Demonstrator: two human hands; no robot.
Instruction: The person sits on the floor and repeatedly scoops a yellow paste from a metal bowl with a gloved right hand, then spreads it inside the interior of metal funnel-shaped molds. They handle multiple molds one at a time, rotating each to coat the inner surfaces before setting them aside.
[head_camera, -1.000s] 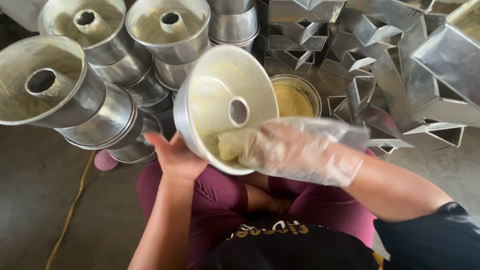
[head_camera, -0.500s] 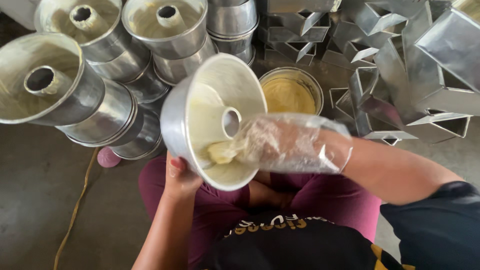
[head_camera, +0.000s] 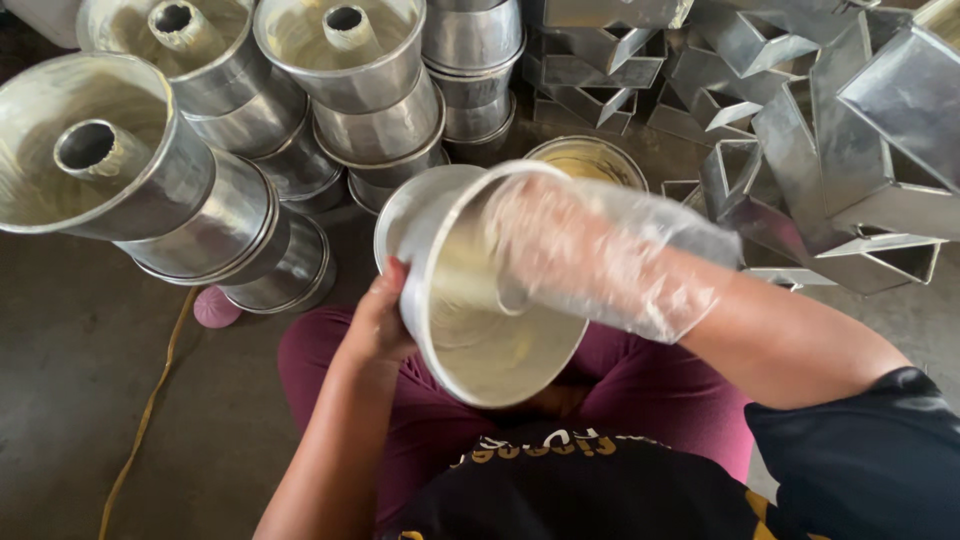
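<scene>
Over concrete floor, tube pan tilts mouth-toward-wearer (left hand gripping).

Looks like a bakery workroom: stacked metal tube cake pans, piled star-shaped tins, a tub of yellow grease, bare concrete floor.

Two hands, one tilted tube pan
</scene>
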